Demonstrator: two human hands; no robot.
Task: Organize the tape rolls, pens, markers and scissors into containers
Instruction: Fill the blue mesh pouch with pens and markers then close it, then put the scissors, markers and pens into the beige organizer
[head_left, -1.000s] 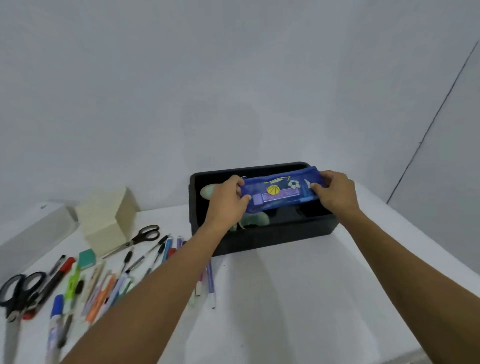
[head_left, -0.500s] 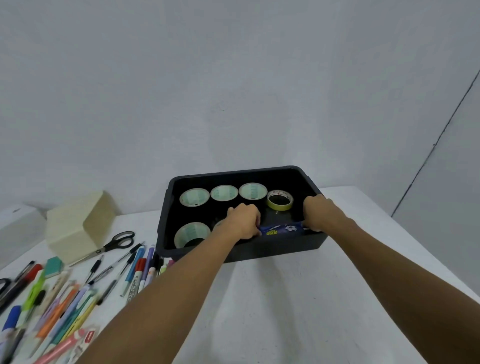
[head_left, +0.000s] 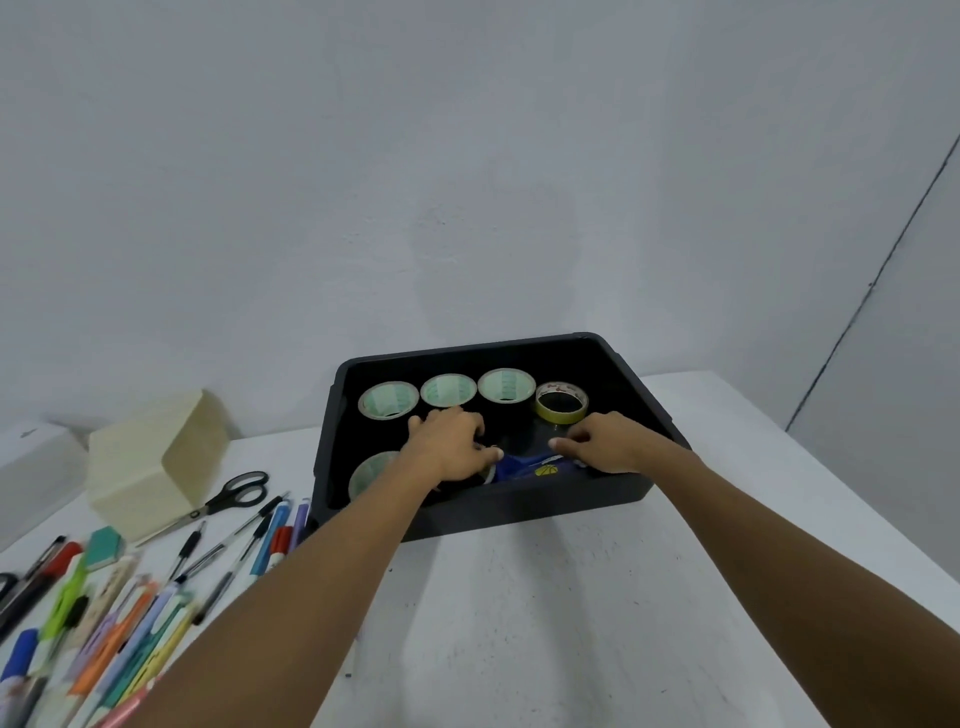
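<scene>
On the table's left: pens and markers (head_left: 124, 631) loose, scissors (head_left: 231, 496) beside | black bin (head_left: 519, 512): pale tape rolls (head_left: 448, 391), green core print unreadable | left hand (head_left: 452, 447) pinches blue pouch (head_left: 535, 466), yellow basketball print, inside bin's near wall | right hand (head_left: 605, 444) curled over its other end, grip unclear

Blue pencil case (head_left: 524, 467) mostly hidden by left hand (head_left: 449, 447), right hand (head_left: 605, 444) and black bin (head_left: 519, 512) wall, near tape roll (head_left: 371, 470) half covered, pens (head_left: 130, 639) blurred, cropped at left edge
</scene>
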